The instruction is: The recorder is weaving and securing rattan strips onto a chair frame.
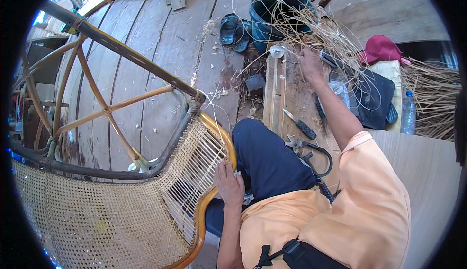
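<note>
Here our left hand rests open on the woven chair; our right hand seemingly pinches cane strands, which could snag and snap.

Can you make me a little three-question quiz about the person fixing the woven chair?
1. True or false: the left hand rests on the chair's woven seat.
2. What does the right hand reach into? A) the loose cane strands B) the red cap C) the water bottle
3. Which tool lies on the plank just below the right forearm?

Key: 1 true; 2 A; 3 the knife.
</note>
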{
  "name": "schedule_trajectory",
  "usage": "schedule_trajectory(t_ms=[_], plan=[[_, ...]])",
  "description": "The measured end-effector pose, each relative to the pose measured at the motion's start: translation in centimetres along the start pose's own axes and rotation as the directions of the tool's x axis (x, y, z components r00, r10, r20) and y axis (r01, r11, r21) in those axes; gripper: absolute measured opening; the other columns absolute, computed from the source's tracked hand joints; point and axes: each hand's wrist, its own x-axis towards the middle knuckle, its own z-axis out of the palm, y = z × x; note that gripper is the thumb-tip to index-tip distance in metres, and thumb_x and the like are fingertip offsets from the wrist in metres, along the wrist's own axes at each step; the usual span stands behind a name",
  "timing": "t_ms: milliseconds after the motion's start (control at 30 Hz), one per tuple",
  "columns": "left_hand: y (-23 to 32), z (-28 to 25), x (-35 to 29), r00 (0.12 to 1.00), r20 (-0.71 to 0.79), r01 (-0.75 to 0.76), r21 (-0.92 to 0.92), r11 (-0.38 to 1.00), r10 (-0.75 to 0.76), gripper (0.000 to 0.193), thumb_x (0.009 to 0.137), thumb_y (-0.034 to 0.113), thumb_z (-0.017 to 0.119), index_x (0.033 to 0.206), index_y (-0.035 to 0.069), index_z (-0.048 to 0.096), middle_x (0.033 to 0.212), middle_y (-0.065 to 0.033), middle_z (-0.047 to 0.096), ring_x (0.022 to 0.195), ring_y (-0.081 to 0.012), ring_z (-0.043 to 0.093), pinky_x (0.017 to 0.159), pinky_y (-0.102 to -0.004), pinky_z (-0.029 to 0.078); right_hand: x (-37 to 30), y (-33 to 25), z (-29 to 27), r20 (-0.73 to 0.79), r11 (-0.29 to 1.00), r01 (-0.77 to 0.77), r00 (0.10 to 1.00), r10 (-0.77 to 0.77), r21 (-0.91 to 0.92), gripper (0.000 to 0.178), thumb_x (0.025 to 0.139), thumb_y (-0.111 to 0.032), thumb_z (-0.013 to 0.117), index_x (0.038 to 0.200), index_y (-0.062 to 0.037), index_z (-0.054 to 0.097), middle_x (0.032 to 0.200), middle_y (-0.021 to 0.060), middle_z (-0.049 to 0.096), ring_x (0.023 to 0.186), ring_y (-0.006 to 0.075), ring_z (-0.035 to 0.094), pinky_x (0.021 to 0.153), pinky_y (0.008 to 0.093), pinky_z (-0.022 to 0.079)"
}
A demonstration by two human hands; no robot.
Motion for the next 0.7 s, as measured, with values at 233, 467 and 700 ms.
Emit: schedule_trajectory(t_ms=[233, 467, 700], plan=[[-0.1, -0.2, 0.2, 0.997, -0.078, -0.017, -0.004, 1.0, 0.016, 0.049, 0.071, 0.005, 0.058, 0.119, 0.001, 0.046, 0.123, -0.0202, 0.043, 0.115, -0.038, 0.041, 0.098, -0.0482, 0.031, -3.1, -5.3, -4.2, -0.36, 0.956, 0.213, 0.924, -0.129, 0.203, 0.014, 0.088, -0.013, 0.053, 0.094, -0.0021, 0.059, 0.077, 0.0107, 0.061, 0.069, 0.0173, 0.059, 0.062, 0.0308, 0.045], [0.0, 0.2, 0.4, 0.997, -0.083, -0.011, -0.035, 0.999, 0.008, 0.05, 0.071, 0.006, 0.059, 0.119, 0.001, 0.047, 0.122, -0.0186, 0.044, 0.114, -0.0371, 0.042, 0.097, -0.0475, 0.032, -16.3, -5.4, 1.1, 0.578, 0.495, -0.646, 0.756, 0.307, 0.582, 0.015, 0.086, -0.01, 0.052, 0.095, -0.0003, 0.059, 0.072, 0.0062, 0.058, 0.057, 0.0108, 0.059, 0.054, 0.0272, 0.047], [-0.5, 0.4, 0.3, 0.997, -0.077, -0.028, -0.052, 0.998, 0.024, 0.046, 0.076, 0.011, 0.06, 0.12, 0.001, 0.048, 0.123, -0.0159, 0.045, 0.116, -0.0361, 0.04, 0.097, -0.0485, 0.032, -10.3, -6.6, 1.4, 0.108, 0.951, 0.13, 0.98, -0.166, 0.282, 0.016, 0.083, -0.013, 0.053, 0.089, 0.0006, 0.06, 0.077, 0.0149, 0.062, 0.071, 0.0262, 0.063, 0.063, 0.0363, 0.048]])
